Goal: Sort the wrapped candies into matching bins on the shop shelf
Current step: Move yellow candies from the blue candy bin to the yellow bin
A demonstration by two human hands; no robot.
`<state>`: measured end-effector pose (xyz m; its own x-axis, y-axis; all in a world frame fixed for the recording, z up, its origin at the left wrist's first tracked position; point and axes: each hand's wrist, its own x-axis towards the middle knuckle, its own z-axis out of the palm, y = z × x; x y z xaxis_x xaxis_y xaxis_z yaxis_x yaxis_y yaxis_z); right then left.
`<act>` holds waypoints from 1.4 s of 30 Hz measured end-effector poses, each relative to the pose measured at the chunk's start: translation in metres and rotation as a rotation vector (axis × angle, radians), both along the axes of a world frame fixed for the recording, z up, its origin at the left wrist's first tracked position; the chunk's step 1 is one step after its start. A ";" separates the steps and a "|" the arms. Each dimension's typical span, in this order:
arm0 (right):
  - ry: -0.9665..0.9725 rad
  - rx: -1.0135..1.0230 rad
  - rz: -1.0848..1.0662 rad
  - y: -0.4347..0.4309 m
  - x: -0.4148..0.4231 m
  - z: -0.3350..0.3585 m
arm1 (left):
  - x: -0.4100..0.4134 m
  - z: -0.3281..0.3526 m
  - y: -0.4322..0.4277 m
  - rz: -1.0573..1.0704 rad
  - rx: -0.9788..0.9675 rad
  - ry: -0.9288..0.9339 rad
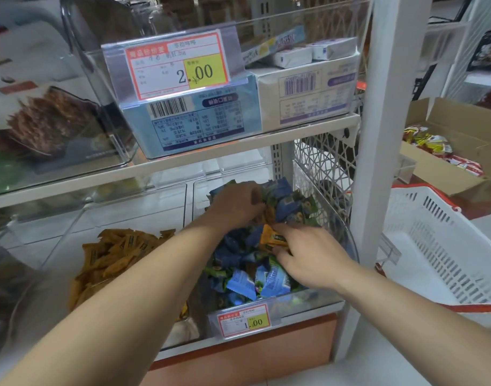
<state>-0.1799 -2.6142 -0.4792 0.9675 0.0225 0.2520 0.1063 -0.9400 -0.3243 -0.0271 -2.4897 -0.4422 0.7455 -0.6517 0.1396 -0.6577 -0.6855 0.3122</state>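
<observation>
Your right grip pinches an orange candy, likely light and slippery, atop the mixed bin, so hold its flat middle; your left grip curls into the pile, hold unclear.

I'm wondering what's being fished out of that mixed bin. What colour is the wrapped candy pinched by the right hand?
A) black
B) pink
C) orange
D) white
C: the right hand pinches an orange candy over the blue and green candies.
</observation>
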 end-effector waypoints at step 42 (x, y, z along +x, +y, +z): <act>-0.078 0.135 -0.068 0.005 -0.009 0.010 | -0.002 0.019 0.027 0.276 -0.543 0.201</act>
<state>-0.1892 -2.6097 -0.4694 0.9430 -0.0817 0.3227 0.0737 -0.8942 -0.4416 -0.0287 -2.4623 -0.4227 0.9216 -0.3084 0.2355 -0.3721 -0.5307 0.7615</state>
